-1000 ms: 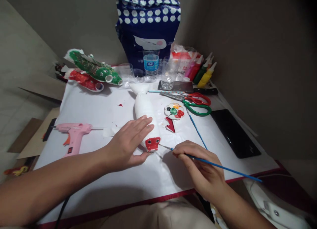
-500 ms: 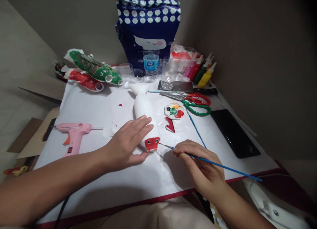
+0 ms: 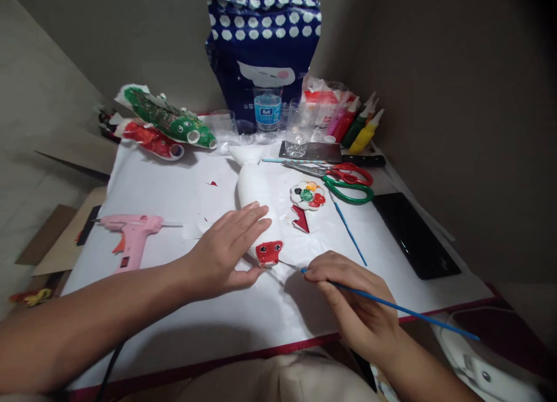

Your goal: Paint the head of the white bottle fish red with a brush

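Note:
A white fish-shaped body (image 3: 253, 184) lies on the white cloth, its tail away from me. Its near end is a red painted face (image 3: 269, 252) with two black-and-white eyes. My left hand (image 3: 228, 248) rests over its side, thumb by the near end, steadying it. Between the fingers and thumb of my right hand (image 3: 352, 297) is a thin blue paintbrush (image 3: 404, 311); its tip touches the lower right corner of the red face. A flower-shaped palette (image 3: 308, 195) with red, green, orange and black paint sits beyond, beside a red-stained scrap (image 3: 300, 219).
A pink glue gun (image 3: 134, 234) lies left. Green (image 3: 167, 118) and red (image 3: 148, 140) fish stand back left. Right are scissors (image 3: 348, 190), another brush (image 3: 349, 230), a black phone (image 3: 415, 234) and paint bottles (image 3: 365, 132). Clear cups (image 3: 299, 129) stand before a blue bag (image 3: 265, 48).
The brush tip has moved down along the red face's right edge, from beside the eye to the lower corner. The brush's rear end has dropped. My left hand keeps its place on the body.

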The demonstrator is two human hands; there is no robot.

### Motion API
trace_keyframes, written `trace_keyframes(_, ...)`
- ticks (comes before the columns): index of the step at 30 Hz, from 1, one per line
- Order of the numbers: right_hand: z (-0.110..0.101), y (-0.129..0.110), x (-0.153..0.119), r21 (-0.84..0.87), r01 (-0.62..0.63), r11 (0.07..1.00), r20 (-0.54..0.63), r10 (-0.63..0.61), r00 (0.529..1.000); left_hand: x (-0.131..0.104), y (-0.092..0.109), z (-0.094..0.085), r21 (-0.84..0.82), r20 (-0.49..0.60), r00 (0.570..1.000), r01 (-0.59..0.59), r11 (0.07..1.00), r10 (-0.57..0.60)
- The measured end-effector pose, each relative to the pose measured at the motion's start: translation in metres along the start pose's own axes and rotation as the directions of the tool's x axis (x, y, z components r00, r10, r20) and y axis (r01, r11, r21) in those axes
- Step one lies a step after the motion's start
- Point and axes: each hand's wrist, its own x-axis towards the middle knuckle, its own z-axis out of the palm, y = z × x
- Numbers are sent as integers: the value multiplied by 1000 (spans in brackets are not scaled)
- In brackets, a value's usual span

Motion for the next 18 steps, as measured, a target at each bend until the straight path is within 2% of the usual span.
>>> trace_keyframes(3, 0, -1, -1, 2, 17, 1000, 17, -17, 1000, 0, 0, 0, 1, -6, 1000, 1, 1000, -1)
trace_keyframes(8, 6, -7, -1, -20, -3, 1000, -110, 1, 994, 0, 1, 0, -1, -1, 1000, 11, 1000, -11)
trace_keyframes(11, 10, -10, 2, -89, -28, 996, -143, 15, 990, 0, 1, 0, 6, -6, 1000, 5, 1000, -5)
trace_keyframes(16, 10, -13, 5, -217, 42, 975, -211, -89, 973, 1, 1, -1, 13, -11, 1000, -13, 1000, 13)
trace_keyframes(18, 8, -15, 4, -219, 35, 975, -207, -82, 975, 1, 1, -1, 9, -13, 1000, -14, 1000, 14)
